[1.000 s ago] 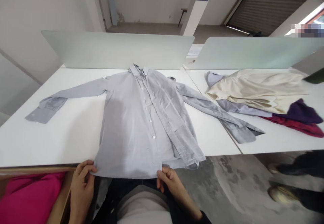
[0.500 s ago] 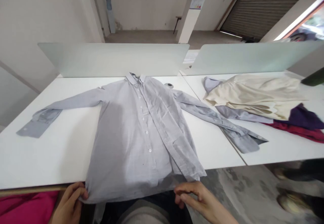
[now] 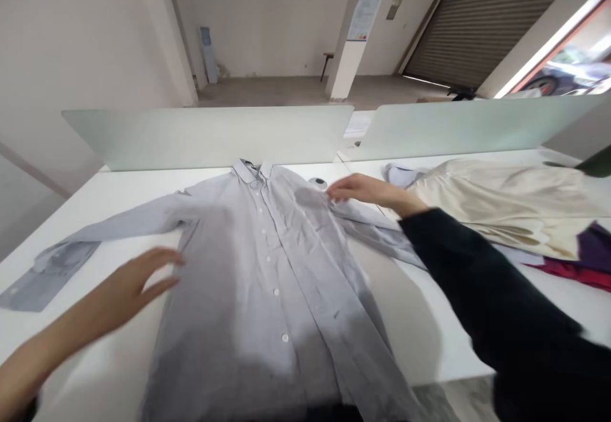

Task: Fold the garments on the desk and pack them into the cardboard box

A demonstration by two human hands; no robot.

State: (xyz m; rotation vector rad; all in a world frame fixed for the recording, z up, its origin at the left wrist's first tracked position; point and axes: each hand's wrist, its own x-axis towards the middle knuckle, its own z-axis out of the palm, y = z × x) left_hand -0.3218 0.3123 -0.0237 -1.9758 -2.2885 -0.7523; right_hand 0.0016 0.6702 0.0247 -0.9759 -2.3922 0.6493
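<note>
A light grey button-up shirt [image 3: 248,263] lies spread front up on the white table, collar at the far side and sleeves out to both sides. My left hand [image 3: 136,282] hovers over the table beside the shirt's left side, thumb and fingers apart, holding nothing. At the shirt's right shoulder is my right hand [image 3: 358,189], its fingers stretched out close together with the tips at the top of the sleeve. Whether they touch the cloth is hard to tell. The lower hem runs out of view at the bottom.
A cream garment [image 3: 501,199] lies on the right of the white table [image 3: 415,320], with purple cloth [image 3: 594,240] and red cloth [image 3: 573,274] by it. Frosted dividers [image 3: 214,135] stand along the back edge. A round cable hole [image 3: 318,182] sits near the right shoulder.
Both hands have left the shirt's bottom hem. My left hand rose to the shirt's left side, and my right hand reached forward to the right shoulder. The view has tilted upward.
</note>
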